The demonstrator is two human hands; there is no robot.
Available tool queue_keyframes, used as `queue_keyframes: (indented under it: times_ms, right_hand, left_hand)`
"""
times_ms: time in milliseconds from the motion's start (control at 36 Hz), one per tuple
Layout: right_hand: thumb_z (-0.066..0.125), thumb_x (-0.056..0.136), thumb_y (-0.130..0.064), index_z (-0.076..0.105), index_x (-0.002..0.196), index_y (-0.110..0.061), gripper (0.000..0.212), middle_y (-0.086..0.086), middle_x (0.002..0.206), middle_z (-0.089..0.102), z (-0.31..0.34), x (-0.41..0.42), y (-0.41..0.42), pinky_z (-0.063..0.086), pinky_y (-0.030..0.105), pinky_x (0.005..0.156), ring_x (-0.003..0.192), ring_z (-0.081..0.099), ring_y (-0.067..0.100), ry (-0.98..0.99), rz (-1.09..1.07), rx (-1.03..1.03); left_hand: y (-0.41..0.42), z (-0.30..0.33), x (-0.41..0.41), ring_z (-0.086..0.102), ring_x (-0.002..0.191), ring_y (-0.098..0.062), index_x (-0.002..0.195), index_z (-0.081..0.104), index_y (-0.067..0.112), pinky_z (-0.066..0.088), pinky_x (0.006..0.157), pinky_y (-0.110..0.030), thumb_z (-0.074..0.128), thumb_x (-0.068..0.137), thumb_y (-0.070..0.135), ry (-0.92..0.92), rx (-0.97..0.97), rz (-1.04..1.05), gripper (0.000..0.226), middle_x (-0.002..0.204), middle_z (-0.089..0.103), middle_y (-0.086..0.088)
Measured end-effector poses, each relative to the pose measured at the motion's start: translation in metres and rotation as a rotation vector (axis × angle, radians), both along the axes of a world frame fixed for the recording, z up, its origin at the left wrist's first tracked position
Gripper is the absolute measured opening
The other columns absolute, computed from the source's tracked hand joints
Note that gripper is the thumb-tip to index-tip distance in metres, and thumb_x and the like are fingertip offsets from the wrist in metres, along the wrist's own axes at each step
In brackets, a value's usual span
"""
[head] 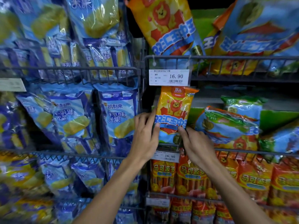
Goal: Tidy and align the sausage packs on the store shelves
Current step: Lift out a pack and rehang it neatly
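A yellow and orange sausage pack with a lion picture stands upright at the left end of the middle wire shelf. My left hand grips its left edge, fingers curled round the side. My right hand pinches its lower right corner. To the right, several packs of the same kind lie tilted and piled on that shelf. More lion packs lean on the shelf above.
Price tags reading 16.90 hang from the upper rail and the middle rail. Red-orange sausage packs fill the shelf below. Blue snack bags crowd the wire shelves on the left.
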State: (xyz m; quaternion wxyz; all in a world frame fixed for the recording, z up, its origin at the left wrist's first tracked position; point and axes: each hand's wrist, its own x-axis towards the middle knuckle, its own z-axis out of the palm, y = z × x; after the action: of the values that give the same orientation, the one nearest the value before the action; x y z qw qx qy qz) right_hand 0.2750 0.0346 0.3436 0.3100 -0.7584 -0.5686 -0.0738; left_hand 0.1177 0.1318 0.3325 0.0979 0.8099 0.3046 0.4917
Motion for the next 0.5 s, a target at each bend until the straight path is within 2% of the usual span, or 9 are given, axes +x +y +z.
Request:
queue_keyframes:
  times_ms: [56,139,250,333,417,500]
  right_hand:
    - [0.020,0.100,-0.061,0.046,0.076,-0.023,0.051,-0.003,0.065,0.053,0.000,0.001,0.001,0.039,0.041,0.059,0.075,0.063,0.033,-0.014,0.008,-0.007]
    - [0.029,0.104,-0.057,0.049,0.077,-0.023,0.049,0.004,0.073,0.060,0.003,0.005,0.003,0.048,0.046,0.067,0.083,0.064,0.037,-0.001,0.040,-0.002]
    - [0.032,0.103,-0.060,0.055,0.076,-0.022,0.051,0.004,0.074,0.063,0.006,0.009,0.006,0.052,0.049,0.071,0.078,0.064,0.032,0.044,0.080,-0.002]
    - [0.030,0.101,-0.063,0.062,0.084,-0.020,0.056,0.004,0.079,0.067,0.007,0.012,0.006,0.053,0.049,0.071,0.081,0.065,0.032,0.026,0.073,-0.016]
    - [0.024,0.101,-0.064,0.062,0.088,-0.021,0.059,0.006,0.085,0.069,0.004,0.013,0.005,0.053,0.047,0.076,0.089,0.065,0.033,-0.053,0.053,-0.125]
    - [0.017,0.097,-0.070,0.065,0.091,-0.024,0.067,0.002,0.089,0.071,0.003,0.014,0.003,0.054,0.047,0.082,0.092,0.067,0.029,-0.084,0.056,-0.210]
  left_hand:
    - [-0.001,0.001,-0.003,0.039,0.119,-0.020,0.158,0.035,0.014,0.027,0.102,-0.016,0.039,0.107,0.033,0.037,0.017,0.035,0.055,0.122,0.050,-0.004]
    - [-0.003,0.002,-0.010,0.040,0.119,-0.019,0.158,0.035,0.013,0.029,0.100,-0.019,0.041,0.108,0.033,0.074,0.029,0.058,0.054,0.123,0.052,-0.004]
    - [-0.001,0.007,-0.017,0.042,0.122,-0.014,0.154,0.040,0.015,0.031,0.092,-0.017,0.049,0.107,0.033,0.104,-0.007,0.069,0.052,0.127,0.056,-0.004]
    - [-0.001,0.008,-0.023,0.047,0.121,-0.013,0.149,0.047,0.016,0.034,0.089,-0.018,0.052,0.105,0.040,0.132,-0.054,0.071,0.050,0.128,0.058,-0.003]
    - [0.001,0.010,-0.027,0.054,0.118,-0.019,0.140,0.054,0.016,0.042,0.088,-0.027,0.055,0.103,0.043,0.200,-0.044,0.071,0.046,0.126,0.061,-0.004]
    - [0.001,0.013,-0.030,0.049,0.123,-0.020,0.140,0.053,0.014,0.043,0.091,-0.031,0.058,0.101,0.042,0.292,0.018,0.107,0.048,0.134,0.058,-0.007]
